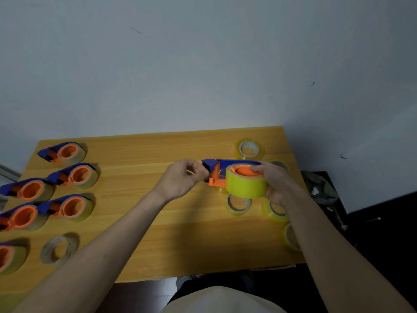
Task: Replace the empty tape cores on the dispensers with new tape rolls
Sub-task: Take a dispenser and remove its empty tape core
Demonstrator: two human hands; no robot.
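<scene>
A blue and orange tape dispenser [217,171] is held above the wooden table [158,222], loaded with a full yellow tape roll [246,186] on its orange hub. My right hand [274,184] grips the roll and hub from the right, thumb on top. My left hand [182,179] pinches something small at the dispenser's blue cutter end; what it pinches is too small to tell. New yellowish tape rolls [249,149] lie around and under my right hand. An empty cardboard core [59,248] lies at the front left.
Several loaded blue and orange dispensers [67,152] lie in rows on the table's left side. More tape rolls [237,204] lie at the right, one [292,237] close to the right edge. A grey bag [320,188] sits off the table's right side. A pale wall rises behind.
</scene>
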